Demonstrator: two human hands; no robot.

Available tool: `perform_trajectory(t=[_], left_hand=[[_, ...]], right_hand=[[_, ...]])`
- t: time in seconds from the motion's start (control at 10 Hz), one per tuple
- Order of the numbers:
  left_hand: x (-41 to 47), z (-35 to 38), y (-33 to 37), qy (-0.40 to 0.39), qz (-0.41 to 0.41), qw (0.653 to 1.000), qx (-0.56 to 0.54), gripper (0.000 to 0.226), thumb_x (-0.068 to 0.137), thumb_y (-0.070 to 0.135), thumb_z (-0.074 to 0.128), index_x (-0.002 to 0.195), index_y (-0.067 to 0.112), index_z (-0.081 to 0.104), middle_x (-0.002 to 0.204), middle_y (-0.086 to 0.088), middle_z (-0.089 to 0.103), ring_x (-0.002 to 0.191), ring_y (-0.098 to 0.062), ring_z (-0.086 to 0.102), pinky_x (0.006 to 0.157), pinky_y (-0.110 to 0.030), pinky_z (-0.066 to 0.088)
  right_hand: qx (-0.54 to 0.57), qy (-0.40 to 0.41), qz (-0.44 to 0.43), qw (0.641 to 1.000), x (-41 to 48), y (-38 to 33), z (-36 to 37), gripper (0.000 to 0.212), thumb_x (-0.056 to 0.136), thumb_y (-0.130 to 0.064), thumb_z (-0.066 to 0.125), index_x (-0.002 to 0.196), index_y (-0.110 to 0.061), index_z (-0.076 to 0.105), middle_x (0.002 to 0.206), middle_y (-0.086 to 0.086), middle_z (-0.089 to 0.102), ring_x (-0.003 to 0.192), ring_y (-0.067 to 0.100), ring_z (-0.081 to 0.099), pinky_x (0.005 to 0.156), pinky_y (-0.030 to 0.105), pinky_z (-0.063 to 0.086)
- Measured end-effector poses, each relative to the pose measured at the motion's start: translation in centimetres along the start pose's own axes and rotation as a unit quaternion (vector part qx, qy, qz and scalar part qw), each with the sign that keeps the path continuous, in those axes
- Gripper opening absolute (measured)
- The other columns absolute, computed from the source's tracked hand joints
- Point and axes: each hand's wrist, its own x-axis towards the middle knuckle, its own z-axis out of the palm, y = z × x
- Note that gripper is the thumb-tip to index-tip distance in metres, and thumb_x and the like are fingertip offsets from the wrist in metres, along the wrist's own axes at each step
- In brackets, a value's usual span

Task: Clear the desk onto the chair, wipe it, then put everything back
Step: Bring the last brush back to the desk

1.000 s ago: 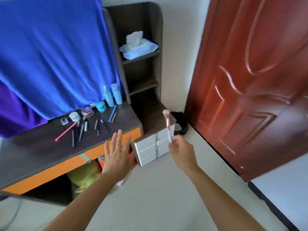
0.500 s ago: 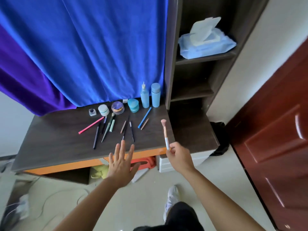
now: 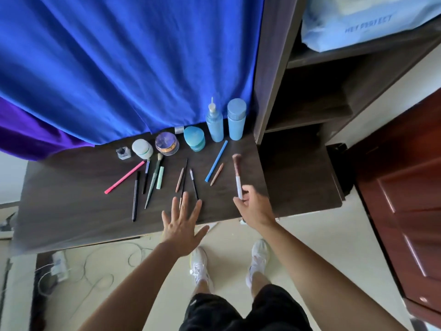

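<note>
Right hand (image 3: 254, 207) pinches the white end of a brush (image 3: 237, 172) between thumb and fingertips. The bristle end points away, toward the back of the desk (image 3: 71, 211). The brush is over the right end of the desk, just beside a blue pen (image 3: 216, 161) and a short brown pencil (image 3: 217, 174). Cannot tell whether it touches the surface; the bristles are blurred.

Left hand (image 3: 182, 225) holds nothing, fingers straight and spread, palm down over the front edge, fingertips near the ends of two thin pencils. Hands are apart. Judgement: the left is hovering ready, not grasping.

Layout: jars and two blue bottles (image 3: 225, 125) stand along the back against the blue curtain (image 3: 131, 63). Pens, pencils and other brushes, among them a pink pen (image 3: 125, 177), lie in front, roughly parallel. Judgement: tall things are kept at the back so a reaching arm will not knock them. The space at the right end of the row suits the brush. Rows this orderly suggest the put-back stage, though a first pick-up cannot be ruled out. Chair not in view.

Surface: dark wood grain, matte.

Room: a dark shelf unit (image 3: 269, 68) stands at the desk's right end, with a pack of wipes (image 3: 358, 22) on an upper shelf. A red-brown door (image 3: 405, 211) is at far right. The floor is pale, with a power strip (image 3: 58, 263) and loose cable below the desk.
</note>
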Motion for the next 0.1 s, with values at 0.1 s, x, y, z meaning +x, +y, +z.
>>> perform_trajectory(t=[0.1], left_hand=[[1.71,-0.18,-0.87,-0.014,0.016,1.000,0.007,0.079,0.090,0.074,0.026,0.155,0.040,-0.005,0.163,-0.001,-0.023,0.149,-0.035,-0.013,0.113,-0.061,0.015]], right_hand=[[0.011,0.019,-0.030,0.999,-0.05,-2.27,-2.32,0.058,0.095,-0.044,0.062,0.146,-0.022,0.045,0.136,0.002,0.061,0.114,0.019,0.063,0.095,0.037,0.052]])
